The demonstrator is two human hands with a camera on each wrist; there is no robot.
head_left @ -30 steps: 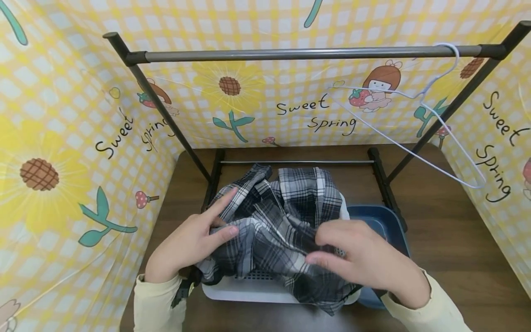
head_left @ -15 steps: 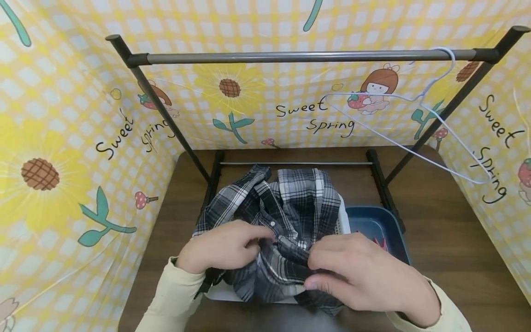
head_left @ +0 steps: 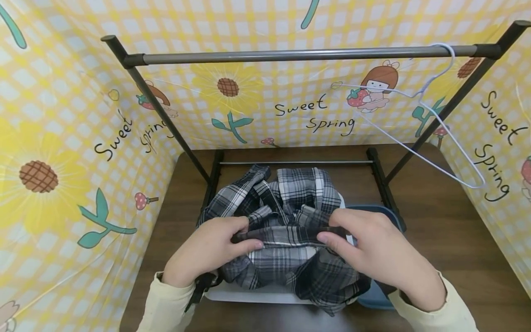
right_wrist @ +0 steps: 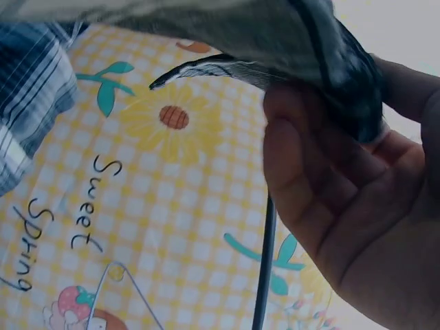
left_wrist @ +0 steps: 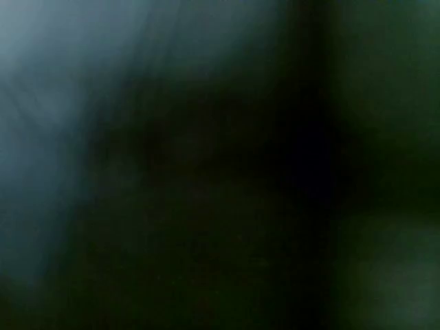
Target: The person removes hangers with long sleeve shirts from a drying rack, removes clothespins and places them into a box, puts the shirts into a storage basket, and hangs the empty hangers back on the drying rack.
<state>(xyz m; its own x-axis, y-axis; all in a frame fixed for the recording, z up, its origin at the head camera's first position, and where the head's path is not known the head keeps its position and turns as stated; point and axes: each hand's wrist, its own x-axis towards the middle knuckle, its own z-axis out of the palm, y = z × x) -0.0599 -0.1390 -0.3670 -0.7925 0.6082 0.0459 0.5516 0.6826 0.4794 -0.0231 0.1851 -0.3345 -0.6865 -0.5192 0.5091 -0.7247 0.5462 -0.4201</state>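
A grey, black and white plaid shirt lies bunched over a white basket in the head view. My left hand pinches one end of a folded edge of the shirt between thumb and fingers. At the other end of that edge, my right hand grips the cloth, so a band of fabric is drawn between both hands. The right wrist view shows the fingers of my right hand curled round the shirt cloth. Almost everything in the left wrist view is dark and blurred.
A dark metal clothes rack spans the back. From its right end hangs a white wire hanger. A blue tray sits partly hidden right of the basket on the brown table. Patterned yellow cloth encloses the sides.
My left hand let go of the shirt's left side, reached inward, and now holds a folded edge. That edge has been lifted and drawn straight between both hands.
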